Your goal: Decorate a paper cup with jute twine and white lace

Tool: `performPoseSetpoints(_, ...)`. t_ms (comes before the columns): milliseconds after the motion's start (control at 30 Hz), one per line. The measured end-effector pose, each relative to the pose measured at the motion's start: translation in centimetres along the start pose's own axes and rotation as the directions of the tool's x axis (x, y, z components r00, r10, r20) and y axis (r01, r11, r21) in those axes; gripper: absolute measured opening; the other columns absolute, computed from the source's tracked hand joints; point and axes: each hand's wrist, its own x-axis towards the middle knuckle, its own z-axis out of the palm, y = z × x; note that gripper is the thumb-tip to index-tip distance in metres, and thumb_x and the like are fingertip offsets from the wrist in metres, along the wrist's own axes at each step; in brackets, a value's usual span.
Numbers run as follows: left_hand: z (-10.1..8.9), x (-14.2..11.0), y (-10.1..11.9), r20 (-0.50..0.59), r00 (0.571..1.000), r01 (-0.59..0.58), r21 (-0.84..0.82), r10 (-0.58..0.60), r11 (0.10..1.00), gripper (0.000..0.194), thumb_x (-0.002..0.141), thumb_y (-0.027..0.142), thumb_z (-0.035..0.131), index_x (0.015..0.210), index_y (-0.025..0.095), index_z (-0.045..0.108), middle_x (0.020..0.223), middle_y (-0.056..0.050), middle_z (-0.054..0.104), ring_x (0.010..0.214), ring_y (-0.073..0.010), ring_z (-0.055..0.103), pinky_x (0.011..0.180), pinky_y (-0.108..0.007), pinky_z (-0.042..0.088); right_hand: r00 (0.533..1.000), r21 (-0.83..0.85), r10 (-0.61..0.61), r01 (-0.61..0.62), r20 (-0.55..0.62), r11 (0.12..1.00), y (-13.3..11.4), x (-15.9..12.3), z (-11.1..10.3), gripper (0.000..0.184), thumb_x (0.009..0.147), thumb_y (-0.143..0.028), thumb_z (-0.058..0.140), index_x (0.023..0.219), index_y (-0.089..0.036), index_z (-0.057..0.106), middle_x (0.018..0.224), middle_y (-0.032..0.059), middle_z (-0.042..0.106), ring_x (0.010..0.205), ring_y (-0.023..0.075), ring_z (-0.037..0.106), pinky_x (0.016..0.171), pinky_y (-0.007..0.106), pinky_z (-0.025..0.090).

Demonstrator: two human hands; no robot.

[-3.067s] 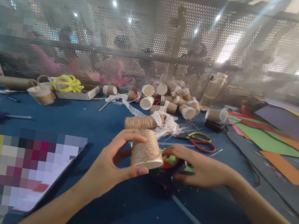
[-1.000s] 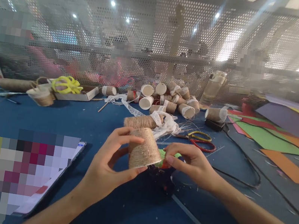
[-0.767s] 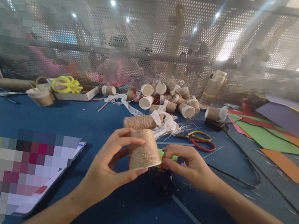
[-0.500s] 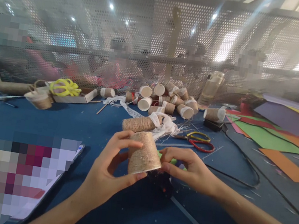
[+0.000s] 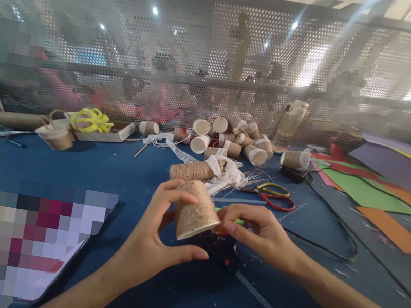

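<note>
The head view shows a twine-wrapped cup (image 5: 198,210) raised near the centre of the frame, between the two hands, tipped rather than upright: its long axis slants from the narrower end at the upper left to the wide, white-edged rim at the lower right, which faces down and slightly towards the camera. The left hand (image 5: 157,224) is the one with the fuller hold, its fingers curved around the cup's left side and upper part, while its thumb stretches out below the rim, apart from it. The right hand (image 5: 256,229) comes in from the right, fingertips drawn together at the right edge of the rim; whether they pinch the rim itself or some small piece there, I cannot tell. Just below that meeting point, in shadow, is a dark object (image 5: 226,256) whose form is hard to make out. Behind the cup, a twine roll (image 5: 192,171) lies on its side, with scissors (image 5: 279,203) to its right. Among the containers, a heap of wrapped cups (image 5: 232,150) lies tumbled at upper centre, insides mostly hidden. At the left, a shallow box (image 5: 104,137) carries a yellow ribbon bundle (image 5: 91,120), beside a small handled basket (image 5: 57,138) with unclear contents. A clear bottle (image 5: 291,126) leans at upper right, its contents also unclear.
</note>
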Motion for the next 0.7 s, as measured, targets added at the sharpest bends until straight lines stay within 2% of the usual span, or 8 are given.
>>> performPoseSetpoints(200, -0.09, 0.02, 0.16, -0.024, 1.000, -0.008, -0.039, 0.007, 0.999, 0.038, 0.081, 0.031, 0.083, 0.107, 0.036, 0.055, 0.134, 0.000, 0.037, 0.129, -0.0235, 0.047, 0.092, -0.026, 0.054, 0.997, -0.014, -0.057, 0.057, 0.049, 0.998, -0.45, 0.17, 0.25, 0.019, 0.098, -0.032, 0.064, 0.088, -0.019, 0.072, 0.092, 0.0038, 0.074, 0.092, 0.0177, 0.067, 0.087, 0.031, 0.051)
performPoseSetpoints(300, -0.07, 0.02, 0.00, -0.038, 0.999, -0.013, -0.040, 0.011, 0.999, 0.038, 0.080, 0.031, 0.083, 0.107, 0.036, 0.057, 0.134, 0.000, 0.037, 0.130, -0.0228, 0.046, 0.094, -0.025, 0.052, 0.993, -0.024, -0.092, 0.094, 0.076, 0.995, -0.57, 0.23, 0.31, 0.019, 0.098, -0.029, 0.063, 0.085, -0.018, 0.071, 0.088, 0.0037, 0.072, 0.088, 0.0172, 0.066, 0.089, 0.032, 0.051)
performPoseSetpoints(467, 0.19, 0.02, -0.24, -0.051, 0.998, -0.036, -0.094, 0.032, 0.995, 0.038, 0.077, 0.029, 0.086, 0.105, 0.035, 0.059, 0.134, 0.000, 0.040, 0.129, -0.0220, 0.047, 0.091, -0.021, 0.051, 0.984, -0.068, -0.146, 0.153, 0.102, 0.986, -0.63, 0.31, 0.58, 0.020, 0.097, -0.027, 0.063, 0.080, -0.017, 0.067, 0.082, 0.0034, 0.068, 0.082, 0.0162, 0.062, 0.079, 0.030, 0.050)
performPoseSetpoints(567, 0.34, 0.13, 0.03, -0.030, 0.999, -0.028, -0.144, 0.023, 0.989, 0.038, 0.077, 0.030, 0.086, 0.104, 0.035, 0.060, 0.133, 0.000, 0.043, 0.125, -0.0215, 0.051, 0.090, -0.022, 0.052, 0.980, -0.099, -0.173, 0.183, 0.094, 0.978, -0.71, 0.28, 0.71, 0.019, 0.097, -0.025, 0.063, 0.080, -0.018, 0.066, 0.080, 0.0026, 0.067, 0.082, 0.0157, 0.062, 0.079, 0.030, 0.049)
performPoseSetpoints(700, 0.27, 0.42, 0.57, -0.043, 0.999, -0.034, -0.087, 0.030, 0.996, 0.033, 0.081, 0.038, 0.082, 0.107, 0.037, 0.063, 0.128, 0.002, 0.050, 0.121, -0.0209, 0.055, 0.092, -0.024, 0.050, 0.987, -0.134, -0.142, 0.151, 0.077, 0.979, -0.76, 0.14, 0.84, 0.019, 0.098, -0.027, 0.062, 0.081, -0.019, 0.065, 0.083, 0.0026, 0.069, 0.081, 0.0156, 0.063, 0.079, 0.030, 0.050)
